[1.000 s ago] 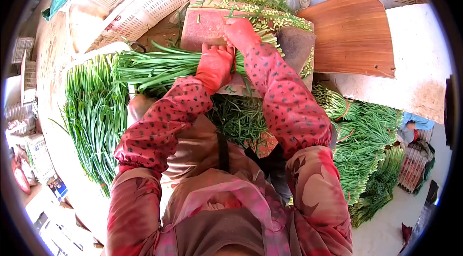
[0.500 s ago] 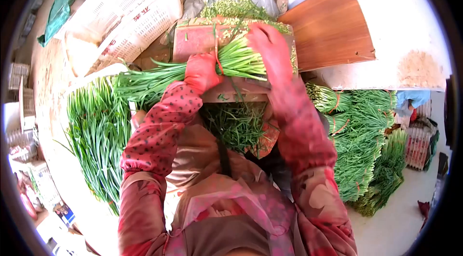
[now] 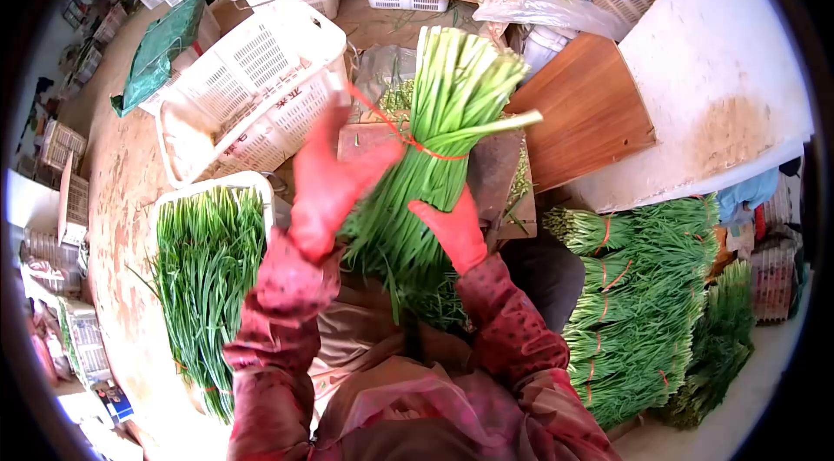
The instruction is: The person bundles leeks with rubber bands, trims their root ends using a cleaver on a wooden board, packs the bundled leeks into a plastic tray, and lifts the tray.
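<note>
A thick bundle of garlic chives (image 3: 439, 105) stands tilted in front of me, pale cut ends up and green leaves hanging down. A red tie (image 3: 443, 154) circles its middle, one loose end sticking out to the upper left. My right hand (image 3: 458, 233), in a red glove, grips the bundle's lower right side below the tie; its fingers are partly hidden behind the leaves. Left of the bundle, my left hand (image 3: 334, 179), also gloved and slightly blurred, has thumb and fingers spread beside the tie. Behind the bundle is a low board (image 3: 495, 174) with trimmings.
Loose chives fill a white crate (image 3: 268, 192) on the left. Tied chive bundles (image 3: 638, 313) are stacked on the right. A large white basket (image 3: 287, 61) lies beyond my left hand. A brown wooden panel (image 3: 586, 105) leans beside a white board (image 3: 695, 87) at back right.
The bundle has gone from lying across the board to being raised upright, cut ends up. My left hand has let go of it; my right hand now grips its lower side. The view has tilted up.
</note>
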The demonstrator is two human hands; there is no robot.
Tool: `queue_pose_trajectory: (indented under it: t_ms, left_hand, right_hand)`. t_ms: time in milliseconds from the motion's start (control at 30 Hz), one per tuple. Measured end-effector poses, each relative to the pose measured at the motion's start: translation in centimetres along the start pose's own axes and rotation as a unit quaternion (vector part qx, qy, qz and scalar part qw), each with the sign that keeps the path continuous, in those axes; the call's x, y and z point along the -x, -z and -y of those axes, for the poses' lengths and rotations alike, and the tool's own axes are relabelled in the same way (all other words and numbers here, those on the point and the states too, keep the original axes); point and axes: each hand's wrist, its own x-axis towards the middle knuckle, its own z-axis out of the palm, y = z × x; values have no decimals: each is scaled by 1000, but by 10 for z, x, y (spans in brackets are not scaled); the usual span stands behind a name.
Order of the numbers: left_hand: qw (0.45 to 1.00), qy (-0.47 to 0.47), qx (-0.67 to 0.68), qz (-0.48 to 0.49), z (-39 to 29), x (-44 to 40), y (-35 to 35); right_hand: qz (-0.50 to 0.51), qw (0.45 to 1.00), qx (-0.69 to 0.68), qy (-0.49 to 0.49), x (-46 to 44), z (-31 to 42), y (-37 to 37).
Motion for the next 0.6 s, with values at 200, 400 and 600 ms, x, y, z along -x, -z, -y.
queue_pose_trajectory:
  t_ms: [200,400,600]
  left_hand:
    - [995,-32,70,60,23,27,5]
    - [953,60,294,41,49,34,-22]
    - [987,-10,157,-28,56,56,-54]
  right_hand:
    - [10,988,156,19,39,26,-3]
    - [86,967,240,13,50,39,8]
    - [9,844,400,358,-1,131,8]
